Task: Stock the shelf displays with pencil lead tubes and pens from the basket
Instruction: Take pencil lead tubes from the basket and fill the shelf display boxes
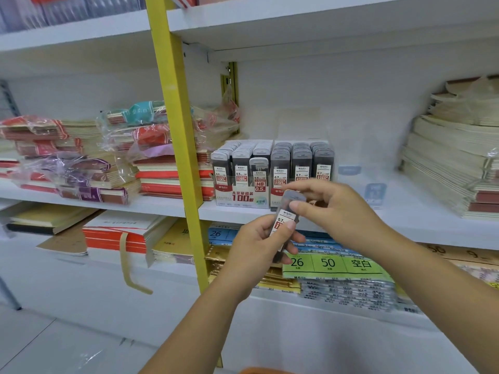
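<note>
Lead tube (287, 211) marked 0.7 sits just before the shelf display (243, 197), your left hand (259, 249) gripping its lower half, your right hand (332, 206) pinching its cap; next, likely, slot it upright into the 0.7 rows (301, 160).

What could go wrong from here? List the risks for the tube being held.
1. The lead tube, gripped by the left hand and pinched by the right hand, reads 0.7; the 0.5 columns sit right beside the 0.7 columns, so misfiling seems possible.
2. The 0.7 columns look full; forcing it in may topple neighbours.
</note>
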Demonstrator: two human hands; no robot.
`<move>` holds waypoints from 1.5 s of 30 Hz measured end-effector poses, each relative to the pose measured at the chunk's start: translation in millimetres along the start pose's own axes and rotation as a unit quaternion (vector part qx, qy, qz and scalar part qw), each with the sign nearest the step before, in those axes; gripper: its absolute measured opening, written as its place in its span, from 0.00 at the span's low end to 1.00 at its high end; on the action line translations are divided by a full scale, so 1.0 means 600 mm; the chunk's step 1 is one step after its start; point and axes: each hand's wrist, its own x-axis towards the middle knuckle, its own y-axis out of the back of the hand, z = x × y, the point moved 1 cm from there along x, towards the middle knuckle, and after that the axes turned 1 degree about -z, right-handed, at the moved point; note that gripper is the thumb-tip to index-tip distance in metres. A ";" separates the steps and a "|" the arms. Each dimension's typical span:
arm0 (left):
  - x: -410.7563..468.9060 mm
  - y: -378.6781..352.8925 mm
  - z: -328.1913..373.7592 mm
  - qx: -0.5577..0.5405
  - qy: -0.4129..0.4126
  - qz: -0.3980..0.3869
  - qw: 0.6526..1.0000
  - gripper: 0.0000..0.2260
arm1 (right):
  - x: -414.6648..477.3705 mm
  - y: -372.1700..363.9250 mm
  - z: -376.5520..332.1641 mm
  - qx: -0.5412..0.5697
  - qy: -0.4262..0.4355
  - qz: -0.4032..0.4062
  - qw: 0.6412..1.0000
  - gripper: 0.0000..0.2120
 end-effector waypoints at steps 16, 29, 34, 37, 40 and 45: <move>0.060 0.008 -0.051 0.531 -0.208 0.113 0.814 0.33 | 0.050 0.098 0.028 -0.184 0.096 0.195 0.959 0.10; 0.029 0.016 -0.059 0.479 -0.203 0.096 0.849 0.28 | 0.042 0.083 0.081 -0.372 0.009 0.205 0.905 0.20; -0.034 0.015 -0.106 0.444 -0.178 0.063 0.876 0.21 | -0.046 0.056 0.075 -0.268 0.065 0.209 0.938 0.15; -0.079 0.024 -0.166 0.463 -0.111 -0.025 0.879 0.20 | -0.120 0.004 0.116 -0.209 0.004 0.109 0.972 0.10; -0.134 0.037 -0.255 0.472 0.002 -0.086 0.877 0.20 | -0.209 -0.074 0.205 -0.159 -0.139 -0.008 0.977 0.09; -0.230 0.043 -0.431 0.433 0.182 -0.090 0.878 0.19 | -0.374 -0.212 0.365 -0.095 -0.345 -0.144 0.922 0.08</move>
